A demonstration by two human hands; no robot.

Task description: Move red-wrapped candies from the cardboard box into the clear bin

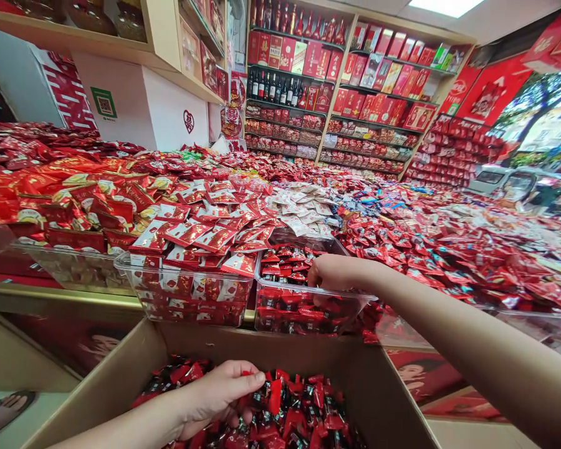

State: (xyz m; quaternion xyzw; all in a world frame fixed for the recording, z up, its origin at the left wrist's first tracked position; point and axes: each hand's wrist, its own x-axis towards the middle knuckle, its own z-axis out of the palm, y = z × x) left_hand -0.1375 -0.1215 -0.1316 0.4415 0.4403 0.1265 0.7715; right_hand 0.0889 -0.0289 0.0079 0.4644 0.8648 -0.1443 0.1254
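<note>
1. Left grip [217, 391]: fingers curled, hold unclear; inside brown cardboard box [346, 358], among red-and-black wrapped pieces [303, 415].
2. Right grip [333, 273]: bent, hold unclear; in clear plastic tub [280, 287].

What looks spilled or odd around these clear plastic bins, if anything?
Nothing looks clearly spilled or damaged. One mismatch: the clear plastic bin at your right hand is filled low with small red-and-black packets, while the neighbouring clear plastic bin to the left is heaped above its rim with red-and-white packets.
</note>
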